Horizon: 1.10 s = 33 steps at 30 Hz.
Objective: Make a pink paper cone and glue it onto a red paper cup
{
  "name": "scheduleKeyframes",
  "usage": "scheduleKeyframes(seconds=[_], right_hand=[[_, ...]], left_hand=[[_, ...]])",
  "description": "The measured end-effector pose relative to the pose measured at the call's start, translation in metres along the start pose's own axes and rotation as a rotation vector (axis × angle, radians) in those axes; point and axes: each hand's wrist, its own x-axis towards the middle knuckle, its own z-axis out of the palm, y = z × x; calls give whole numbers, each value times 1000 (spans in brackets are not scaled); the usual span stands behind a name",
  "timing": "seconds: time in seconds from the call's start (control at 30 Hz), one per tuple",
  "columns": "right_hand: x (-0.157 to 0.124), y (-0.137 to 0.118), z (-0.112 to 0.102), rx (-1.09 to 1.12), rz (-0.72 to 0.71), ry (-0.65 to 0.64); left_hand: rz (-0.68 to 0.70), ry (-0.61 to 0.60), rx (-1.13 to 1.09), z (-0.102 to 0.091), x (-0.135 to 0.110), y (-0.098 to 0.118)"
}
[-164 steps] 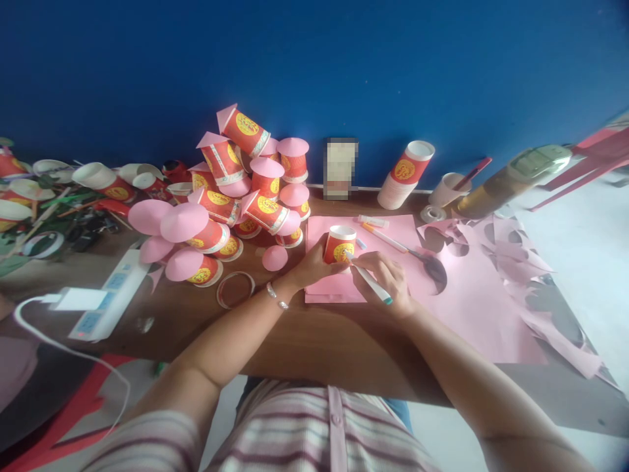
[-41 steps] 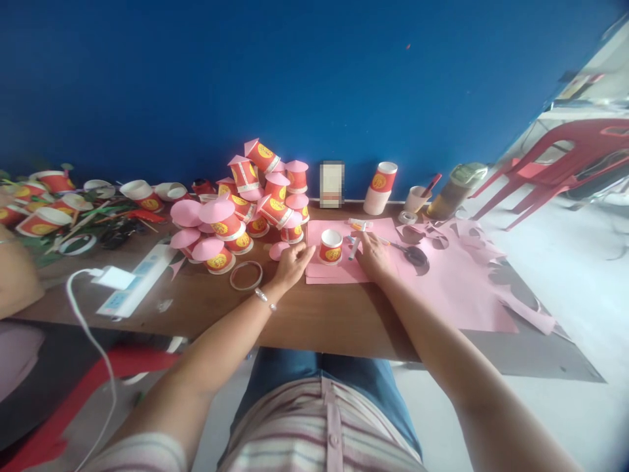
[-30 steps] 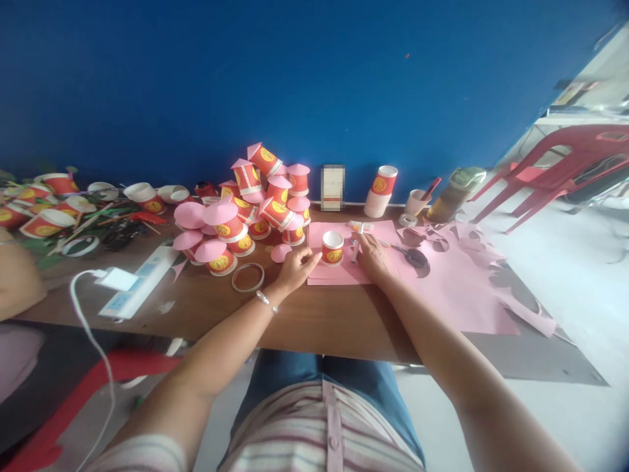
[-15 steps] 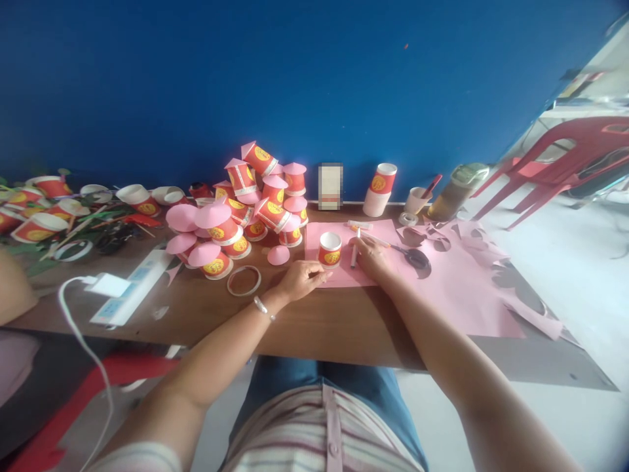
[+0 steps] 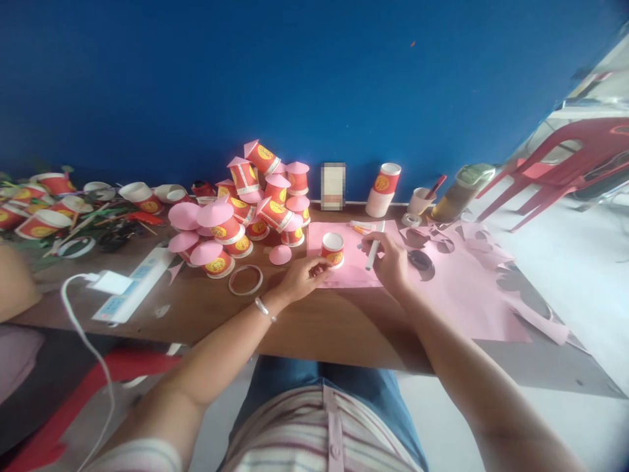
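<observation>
A red paper cup (image 5: 333,250) with a yellow emblem stands upright, open end up, on pink paper (image 5: 354,274). My left hand (image 5: 305,275) grips its lower left side with curled fingers. To the right, my right hand (image 5: 390,257) is closed round a slim white pen-like stick (image 5: 373,252) with a greyish end, raised and tilted over the paper. Dark-handled scissors (image 5: 421,263) lie beside that hand. Beyond it is a small orange-and-white tube (image 5: 362,228). Left of the cup lie a pink paper cone (image 5: 280,254) and a tape roll (image 5: 246,280).
Several red cups with pink cone tops (image 5: 216,223) are piled at left. A power strip (image 5: 130,288) with a white charger lies nearer. Stacked cups (image 5: 383,190), a jar (image 5: 462,193) and pink scraps (image 5: 491,249) are at right. Another person's arm (image 5: 17,282) shows at far left.
My right hand has lifted the white stick off the paper and shifted slightly right. My left fingers have moved from the paper onto the cup's lower side.
</observation>
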Motion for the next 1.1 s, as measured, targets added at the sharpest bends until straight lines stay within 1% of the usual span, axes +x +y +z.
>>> scheduleKeyframes(seconds=[0.07,0.1,0.17,0.27,0.33,0.4,0.47,0.53,0.6,0.67,0.77,0.83,0.9,1.0,1.1], right_hand=[[-3,-16,0,194,25,42],[-5,-25,1,250,29,46],[-11,-39,4,296,-33,39],[-19,-52,12,284,-207,-41],[-23,-54,15,240,-322,-99],[-25,-53,17,201,-382,-118],[-25,-52,16,180,-383,-107],[-24,-53,11,152,-348,-116],[-22,-56,2,131,-276,-130],[-20,-62,-7,157,-190,-124],[-17,-69,-14,212,-72,-159],[-17,-70,-12,242,29,-171],[-20,-68,-5,307,113,-147],[-24,-64,6,378,159,-145],[-25,-63,9,420,203,-207]], left_hand=[[-100,-42,-134,0,0,4],[-151,-75,-217,0,0,6],[-232,-132,-382,0,0,9],[-290,-149,-548,1,1,11],[-301,-146,-596,1,2,11],[-301,-151,-630,1,2,11],[-305,-144,-677,0,3,11],[-322,-115,-730,-1,4,12],[-342,-84,-774,-2,5,14],[-355,-59,-813,-4,7,16],[-366,-37,-838,-5,8,18],[-368,-29,-834,-6,9,18],[-362,-30,-829,-6,9,18],[-345,-39,-824,-6,8,19],[-338,-60,-814,-6,7,18]])
